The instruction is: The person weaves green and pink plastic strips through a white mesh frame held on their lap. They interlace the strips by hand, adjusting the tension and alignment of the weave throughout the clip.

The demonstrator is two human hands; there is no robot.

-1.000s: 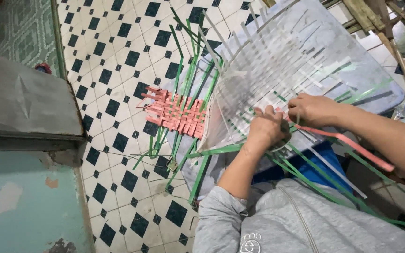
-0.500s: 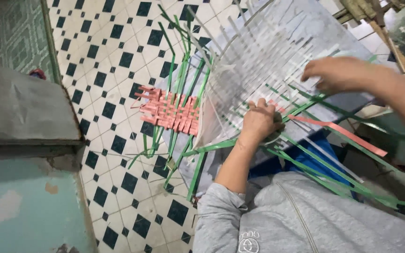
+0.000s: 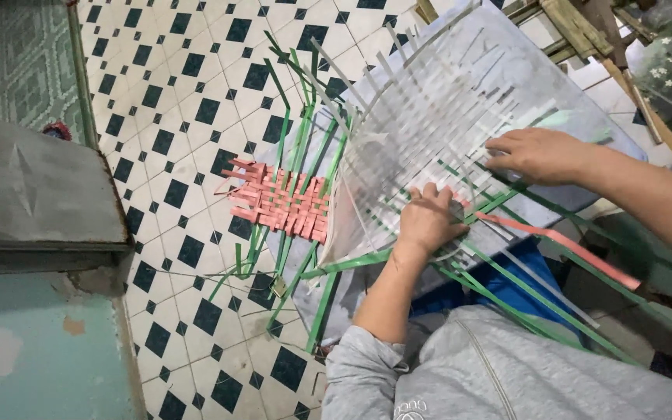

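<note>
A half-woven mat of white plastic strips [image 3: 429,117] with green strips [image 3: 297,148] lies across a grey board in front of me. My left hand [image 3: 427,219] presses flat on the near part of the weave, fingers spread. My right hand [image 3: 534,154] rests further up to the right, fingertips on a white strip; whether it pinches the strip I cannot tell. A loose pink strip [image 3: 561,247] runs out to the right from under the hands. A small woven pink patch [image 3: 281,204] sits at the left end among the green strips.
The floor [image 3: 180,117] has white tiles with black diamonds. A grey slab [image 3: 33,187] and a teal wall fill the left side. Wooden slats [image 3: 585,31] lie at the top right. Long green strips [image 3: 523,303] trail over my grey sweatshirt and blue cloth.
My right hand has moved up and away from the left hand along the weave. The left hand stays pressed on the mat.
</note>
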